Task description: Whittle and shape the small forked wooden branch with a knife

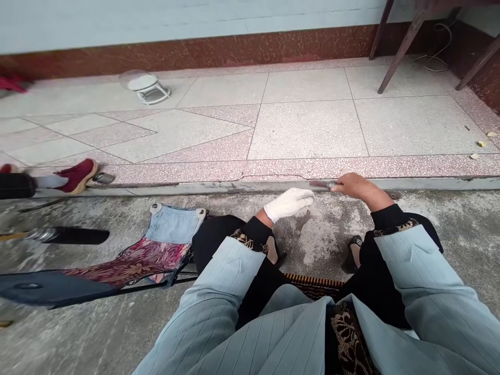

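Observation:
My left hand [291,204] wears a white knitted glove. Its fingers are bent and pressed together just below the step edge [273,186], and whatever they may hold is hidden. My bare right hand [353,186] is closed on a thin hand tool [324,185] with a reddish-brown flat end and a greyish part by the fingers; its exact kind is unclear. The tool lies along the step edge, pointing left toward the glove. Below the glove, a dark narrow strip [302,224] shows on the concrete, too blurred to name.
A folding lounge chair [156,260] stands to my left, near a black-bladed tool [78,235]. Another person's red shoe [80,174] rests on the step beside a small grey object [103,178]. A small white stool [152,88] and wooden table legs [402,49] stand farther back.

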`<state>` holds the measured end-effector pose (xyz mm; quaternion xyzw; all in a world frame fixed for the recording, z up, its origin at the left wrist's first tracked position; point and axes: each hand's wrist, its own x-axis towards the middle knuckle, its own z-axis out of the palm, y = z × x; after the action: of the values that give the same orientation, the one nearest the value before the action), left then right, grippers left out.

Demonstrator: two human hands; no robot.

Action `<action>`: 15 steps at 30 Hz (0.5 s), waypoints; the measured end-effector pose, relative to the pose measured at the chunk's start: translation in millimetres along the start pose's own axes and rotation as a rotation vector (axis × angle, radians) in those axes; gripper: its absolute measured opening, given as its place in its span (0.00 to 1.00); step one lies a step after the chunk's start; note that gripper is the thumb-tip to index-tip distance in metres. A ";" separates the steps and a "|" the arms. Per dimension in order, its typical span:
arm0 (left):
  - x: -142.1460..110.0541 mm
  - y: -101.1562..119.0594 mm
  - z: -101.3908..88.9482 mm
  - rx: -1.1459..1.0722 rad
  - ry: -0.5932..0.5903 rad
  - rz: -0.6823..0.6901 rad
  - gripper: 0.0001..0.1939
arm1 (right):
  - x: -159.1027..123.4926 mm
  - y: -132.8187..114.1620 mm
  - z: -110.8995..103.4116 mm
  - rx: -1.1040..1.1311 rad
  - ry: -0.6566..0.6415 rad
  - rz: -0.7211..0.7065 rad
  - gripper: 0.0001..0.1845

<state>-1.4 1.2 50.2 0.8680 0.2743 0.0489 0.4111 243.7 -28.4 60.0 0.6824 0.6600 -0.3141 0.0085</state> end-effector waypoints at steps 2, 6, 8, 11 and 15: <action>-2.0 -2.1 -3.8 0.027 0.040 -0.004 0.15 | -7.2 -7.5 4.5 0.051 -0.341 -0.099 0.19; -0.7 -5.4 5.8 -0.035 0.083 0.021 0.15 | -24.1 -20.4 2.4 0.311 -0.745 -0.464 0.20; 1.3 -5.5 15.3 -0.099 0.094 -0.022 0.16 | -28.5 -21.4 -4.7 0.474 -0.540 -0.508 0.20; 2.5 -2.3 27.0 -0.156 0.027 -0.067 0.17 | -24.3 -16.8 -13.6 0.638 -0.075 -0.360 0.21; -0.5 5.3 27.8 -0.147 -0.150 0.020 0.16 | -5.0 -9.2 -10.4 0.399 0.216 -0.093 0.21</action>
<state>9.0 -20.8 35.9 0.8393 0.2297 0.0077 0.4928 240.0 -27.2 74.3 0.6690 0.6126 -0.3636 -0.2119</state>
